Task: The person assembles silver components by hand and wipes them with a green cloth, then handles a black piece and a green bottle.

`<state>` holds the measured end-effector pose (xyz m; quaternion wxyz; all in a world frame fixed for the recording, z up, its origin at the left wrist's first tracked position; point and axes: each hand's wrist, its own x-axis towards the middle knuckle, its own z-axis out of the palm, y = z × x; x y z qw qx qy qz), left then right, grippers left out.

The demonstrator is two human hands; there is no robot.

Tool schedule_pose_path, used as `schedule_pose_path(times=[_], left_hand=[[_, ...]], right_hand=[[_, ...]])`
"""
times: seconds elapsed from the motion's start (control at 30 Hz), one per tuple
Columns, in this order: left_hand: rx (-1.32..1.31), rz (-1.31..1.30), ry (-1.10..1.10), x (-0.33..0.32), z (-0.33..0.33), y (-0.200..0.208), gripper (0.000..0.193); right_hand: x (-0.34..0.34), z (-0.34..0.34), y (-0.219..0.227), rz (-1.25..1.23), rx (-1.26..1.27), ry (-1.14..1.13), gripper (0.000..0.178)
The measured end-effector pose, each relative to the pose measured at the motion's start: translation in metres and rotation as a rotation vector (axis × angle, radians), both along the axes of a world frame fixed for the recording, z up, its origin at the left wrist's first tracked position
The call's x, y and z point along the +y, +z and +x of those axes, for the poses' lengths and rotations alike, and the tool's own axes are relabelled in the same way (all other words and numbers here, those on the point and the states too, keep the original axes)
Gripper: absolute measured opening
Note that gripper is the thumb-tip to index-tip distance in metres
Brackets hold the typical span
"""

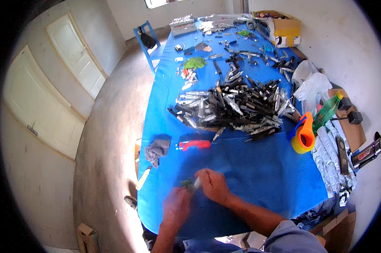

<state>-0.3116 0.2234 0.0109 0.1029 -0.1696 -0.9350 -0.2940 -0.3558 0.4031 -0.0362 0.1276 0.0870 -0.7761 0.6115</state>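
My right hand [213,184] pinches a small thin silvery piece [197,181] above the near part of the blue table [262,173]. My left hand [176,205] is just below and left of it, fingers curled near a small green cloth [186,183] that lies between the two hands. Whether the left hand grips the cloth or the piece is unclear. Beyond the hands lie a red and blue tool [193,145] and a crumpled grey rag [157,149].
A big heap of black and silver metal parts [236,105] covers the table's middle, with more parts farther back. An orange and yellow jug [304,135] and a green bottle [327,110] stand at the right edge. A blue chair [147,42] and cardboard box [285,27] are beyond.
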Motion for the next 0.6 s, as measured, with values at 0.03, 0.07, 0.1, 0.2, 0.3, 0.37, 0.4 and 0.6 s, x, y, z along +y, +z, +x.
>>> schedule_pose_path(times=[0.03,0.07,0.1,0.2,0.3,0.37,0.4,0.6], left_hand=[[-0.001,0.01,-0.004,-0.004,0.005,-0.003,0.012],[-0.013,-0.018,-0.001,-0.009,0.012,-0.005,0.012],[-0.035,-0.046,0.003,-0.012,0.017,-0.005,0.012],[0.032,0.034,0.069,-0.015,0.02,-0.007,0.012],[0.032,0.169,0.204,-0.01,0.014,0.013,0.015],[0.046,0.213,0.231,-0.001,0.006,0.018,0.021],[0.069,0.218,0.183,0.009,-0.001,0.02,0.02],[0.177,0.128,0.069,0.057,-0.017,0.012,0.019]], right_hand=[[0.001,-0.002,-0.001,0.005,0.051,-0.015,0.031],[-0.001,-0.001,-0.002,-0.008,0.035,-0.009,0.03],[-0.002,-0.003,-0.003,-0.023,0.01,-0.002,0.03],[0.002,-0.002,-0.004,-0.09,-0.056,0.009,0.025],[-0.001,-0.003,-0.001,-0.165,-0.075,0.032,0.02],[-0.003,-0.001,0.001,-0.191,-0.1,0.044,0.018],[-0.002,-0.002,0.003,-0.192,-0.119,0.046,0.019],[0.003,-0.006,0.0,-0.115,0.005,0.004,0.019]])
